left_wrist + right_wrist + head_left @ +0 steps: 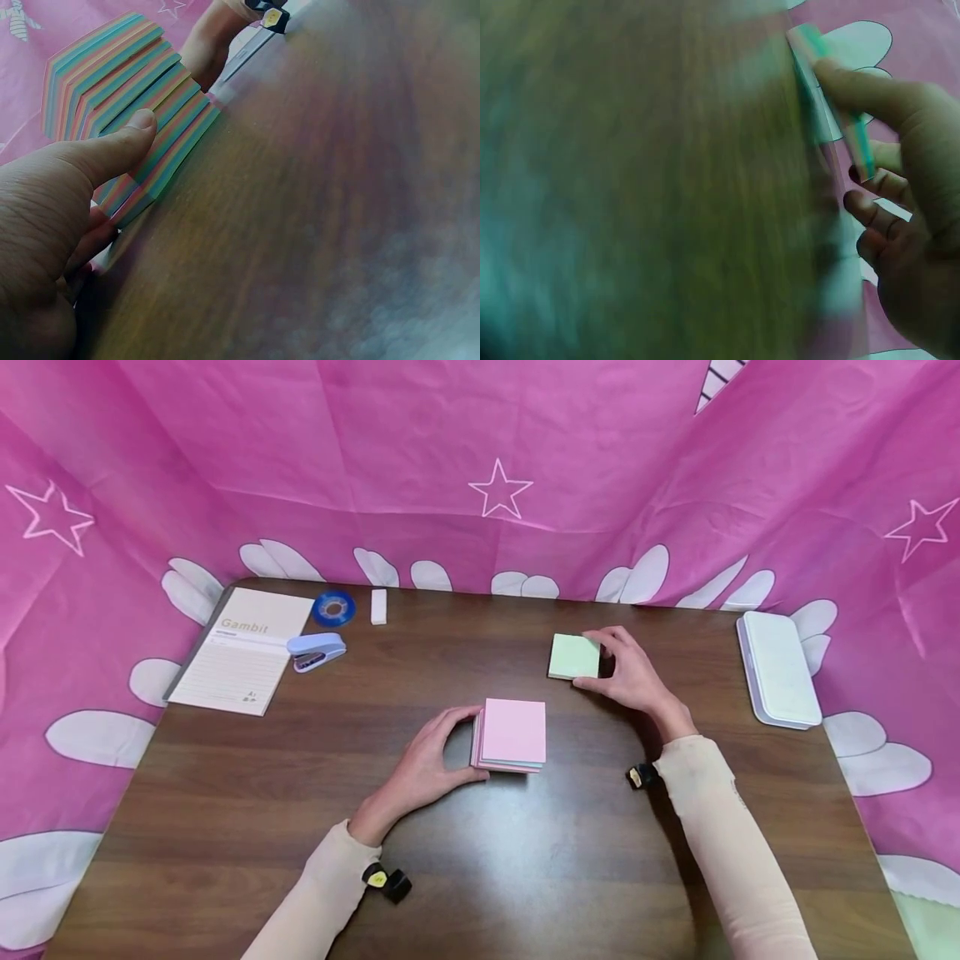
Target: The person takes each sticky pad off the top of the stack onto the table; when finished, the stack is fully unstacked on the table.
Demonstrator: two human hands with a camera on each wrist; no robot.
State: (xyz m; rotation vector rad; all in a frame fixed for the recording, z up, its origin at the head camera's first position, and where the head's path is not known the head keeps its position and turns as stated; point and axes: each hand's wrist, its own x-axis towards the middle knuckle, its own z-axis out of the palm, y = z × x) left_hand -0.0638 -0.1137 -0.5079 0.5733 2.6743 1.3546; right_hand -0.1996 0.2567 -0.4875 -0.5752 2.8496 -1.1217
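Note:
In the head view, a tall stack of sticky notes with a pink top sheet is near the table's middle. My left hand grips it from the left, thumb on the near side and fingers at the far side. The left wrist view shows the stack's many-coloured layered edges beside the thumb. Farther back and to the right, my right hand pinches a thin pad of green sticky notes by its right part. In the right wrist view, the same pad is blurred between thumb and fingers.
At the back left lie a notebook, a light-blue stapler, a blue tape roll and a white eraser. A white case lies at the right edge. A pink curtain hangs behind the wooden table.

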